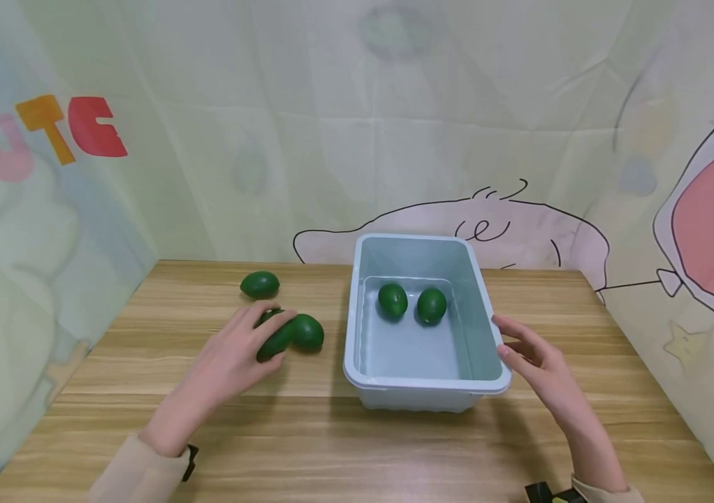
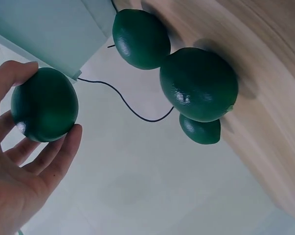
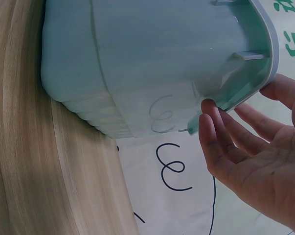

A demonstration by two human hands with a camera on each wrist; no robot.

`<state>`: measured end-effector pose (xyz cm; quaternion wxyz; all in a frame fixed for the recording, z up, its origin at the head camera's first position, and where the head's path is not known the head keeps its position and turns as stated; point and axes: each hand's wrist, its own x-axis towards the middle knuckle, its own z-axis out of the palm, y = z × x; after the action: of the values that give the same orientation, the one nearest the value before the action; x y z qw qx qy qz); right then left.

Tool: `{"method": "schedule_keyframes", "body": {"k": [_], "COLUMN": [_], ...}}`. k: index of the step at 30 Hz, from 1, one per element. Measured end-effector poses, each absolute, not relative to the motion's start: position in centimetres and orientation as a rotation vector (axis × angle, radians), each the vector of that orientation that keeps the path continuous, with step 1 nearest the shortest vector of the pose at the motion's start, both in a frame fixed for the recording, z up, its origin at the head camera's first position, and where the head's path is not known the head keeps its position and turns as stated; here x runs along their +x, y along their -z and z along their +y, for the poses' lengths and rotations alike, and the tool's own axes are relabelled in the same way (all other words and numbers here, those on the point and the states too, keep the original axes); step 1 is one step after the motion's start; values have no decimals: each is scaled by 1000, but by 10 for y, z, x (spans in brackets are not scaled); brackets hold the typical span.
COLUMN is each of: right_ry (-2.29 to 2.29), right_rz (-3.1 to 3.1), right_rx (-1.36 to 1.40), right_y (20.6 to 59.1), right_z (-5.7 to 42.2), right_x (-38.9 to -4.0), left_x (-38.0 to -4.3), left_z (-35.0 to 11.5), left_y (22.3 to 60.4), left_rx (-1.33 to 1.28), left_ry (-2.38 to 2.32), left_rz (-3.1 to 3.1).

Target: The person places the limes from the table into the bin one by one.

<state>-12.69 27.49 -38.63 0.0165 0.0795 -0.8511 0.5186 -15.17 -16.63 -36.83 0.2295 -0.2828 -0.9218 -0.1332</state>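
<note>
My left hand [image 1: 237, 353] holds a dark green lime [image 2: 44, 105] between thumb and fingers, over the left part of the table. Three more limes show beyond it in the left wrist view, the biggest-looking lime [image 2: 198, 84] in front. In the head view one lime [image 1: 309, 333] lies just right of the held one, and another lime [image 1: 259, 285] farther back. My right hand [image 1: 542, 367] grips the right rim of a pale blue plastic tub [image 1: 426, 384], thumb at the edge and fingers bent below it. Inside the tub lie two limes [image 1: 392, 300].
The tub stands on a wood-grain table [image 1: 256, 447], right of the loose limes. A printed cloth backdrop [image 1: 256, 140] with cartoon drawings and letters rises directly behind the table's back edge and along both sides.
</note>
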Motion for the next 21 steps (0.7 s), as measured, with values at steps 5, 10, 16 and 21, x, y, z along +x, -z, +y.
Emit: {"method": "schedule_keyframes", "body": {"k": [5,10,16,21], "right_ry": [-1611,-1611,-1603,-1601], "right_rz": [-2649,-2654,-2656,-2655], "right_rx": [249,242,235,238], "right_y": [386,386,386,386], "right_z": [274,274,274,274], "right_x": [-127,-126,-126,-126], "left_x": [-155,-157,-160,-162], "left_z": [-163,-159,-153,-146], "left_y": [364,360,357,355], "left_rx": [-798,-805,-821,-836], "left_ry": [364,371,388,398], "left_rz": [-2517,-2510,-2493,-2469]}}
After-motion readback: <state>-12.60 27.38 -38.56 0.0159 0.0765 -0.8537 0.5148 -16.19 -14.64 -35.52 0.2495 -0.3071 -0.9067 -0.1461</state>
